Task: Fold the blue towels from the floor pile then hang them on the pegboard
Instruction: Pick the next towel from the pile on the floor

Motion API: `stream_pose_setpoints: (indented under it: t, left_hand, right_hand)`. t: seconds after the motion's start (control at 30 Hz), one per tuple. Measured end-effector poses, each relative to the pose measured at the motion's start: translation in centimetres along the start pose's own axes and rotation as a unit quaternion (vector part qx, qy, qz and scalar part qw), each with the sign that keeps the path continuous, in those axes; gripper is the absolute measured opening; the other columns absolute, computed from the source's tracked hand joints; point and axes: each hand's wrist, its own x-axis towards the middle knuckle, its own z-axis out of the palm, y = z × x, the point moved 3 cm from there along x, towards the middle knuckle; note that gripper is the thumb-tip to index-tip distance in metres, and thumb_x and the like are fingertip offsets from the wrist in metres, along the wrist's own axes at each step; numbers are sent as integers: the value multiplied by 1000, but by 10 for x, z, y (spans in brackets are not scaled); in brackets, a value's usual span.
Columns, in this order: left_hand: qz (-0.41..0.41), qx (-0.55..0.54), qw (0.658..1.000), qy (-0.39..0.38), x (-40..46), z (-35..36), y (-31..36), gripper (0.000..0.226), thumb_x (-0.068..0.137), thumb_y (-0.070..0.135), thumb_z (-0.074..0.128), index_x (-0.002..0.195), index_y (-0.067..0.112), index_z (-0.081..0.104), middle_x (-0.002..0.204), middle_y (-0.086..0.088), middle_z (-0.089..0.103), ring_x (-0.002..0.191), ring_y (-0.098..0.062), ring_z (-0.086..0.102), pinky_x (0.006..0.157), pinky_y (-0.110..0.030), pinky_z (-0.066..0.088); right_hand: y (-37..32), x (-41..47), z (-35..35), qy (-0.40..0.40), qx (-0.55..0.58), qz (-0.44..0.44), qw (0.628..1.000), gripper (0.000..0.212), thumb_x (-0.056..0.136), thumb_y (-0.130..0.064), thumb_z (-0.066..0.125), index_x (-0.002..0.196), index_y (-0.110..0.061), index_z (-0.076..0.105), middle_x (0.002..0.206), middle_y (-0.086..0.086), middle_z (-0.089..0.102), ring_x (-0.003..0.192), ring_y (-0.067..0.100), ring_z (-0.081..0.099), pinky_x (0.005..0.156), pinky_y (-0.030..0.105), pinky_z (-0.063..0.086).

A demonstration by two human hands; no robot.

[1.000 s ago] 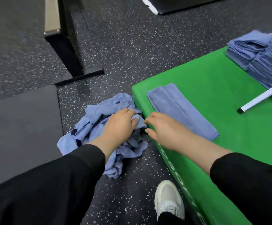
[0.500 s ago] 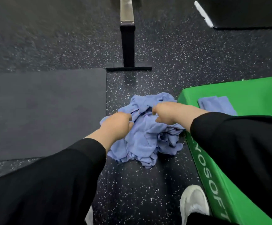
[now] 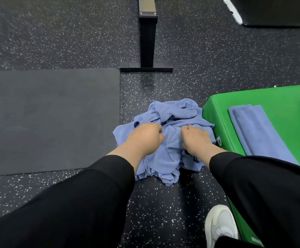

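Right hand (image 3: 196, 138) now beside left hand (image 3: 143, 138) atop towel pile (image 3: 174, 113).

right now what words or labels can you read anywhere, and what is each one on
"P": one white letter on the side of the green block, beside the right hand; the rest is hidden by the arm.
Faint tone-on-tone lettering on the towel pile, near the left hand: too faint to read.
A small white mark low on the green block's side: too small to read.
Nothing else bears text.
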Motion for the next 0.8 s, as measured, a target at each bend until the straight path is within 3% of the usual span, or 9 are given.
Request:
stream_pose_setpoints:
  t: [0.13,0.27,0.37,0.43,0.5,0.57,0.6,0.67,0.8]
  left_hand:
    - [-14,-18,1000,4,-5,1,5,29,104,32,48,122,15,63,115,-7,65,89,-23,53,74,-32,42]
    - [-8,-3,1000,-11,-10,9,7,31,104,33,48,122,13,63,117,-9,64,99,-28,60,79,-35,47]
    - [-14,-4,1000,-11,-8,10,5,30,104,33,49,121,13,63,114,-9,64,94,-25,58,76,-33,44]
    - [-19,-5,1000,-13,-5,10,4,30,104,33,49,122,13,63,112,-7,66,95,-25,58,73,-31,40]
    - [-25,-7,1000,-6,-3,7,4,30,103,32,48,123,15,62,113,-7,67,94,-25,58,71,-31,39]
    - [-37,-32,999,17,-4,-3,8,34,103,32,48,133,18,58,121,-9,66,97,-27,58,73,-31,41]
    - [-42,-53,997,38,-6,-11,14,38,104,32,48,139,18,54,126,-9,64,104,-28,59,77,-32,42]
    - [-48,-105,989,97,-15,-30,28,42,105,32,47,145,20,48,135,-6,59,119,-26,58,88,-34,45]
    - [-49,-209,959,183,-39,-74,57,45,105,36,46,148,24,44,137,-3,58,123,-23,56,101,-39,46]
  right_hand:
    - [-6,0,6,-19,21,-5,1000,53,92,-55,58,133,-23,50,131,6,51,127,32,48,96,50,37]
    - [-13,-3,13,6,-22,17,1000,30,98,-24,49,126,-23,60,130,7,52,128,30,45,104,49,33]
    - [-15,0,10,25,3,26,999,27,98,-18,48,121,-20,62,130,7,52,127,30,45,102,49,34]
    - [-10,4,5,66,84,42,993,17,96,-19,48,108,-18,60,116,7,55,119,32,50,94,47,37]
    - [-2,5,-11,122,193,59,972,8,97,-20,45,97,-18,52,89,2,54,104,30,59,80,38,39]
    - [6,2,-37,171,303,76,935,11,100,-17,39,98,-17,51,80,-7,50,85,15,59,66,29,34]
    - [10,-1,-56,188,367,81,907,13,102,-17,38,99,-15,51,79,-8,49,76,12,53,65,29,33]
    - [16,-12,-92,201,457,61,864,16,102,-19,38,91,-13,49,76,-5,48,74,21,46,70,33,33]
    - [30,-52,-152,240,506,33,828,19,101,-15,41,84,-10,49,78,0,49,79,21,43,69,34,31]
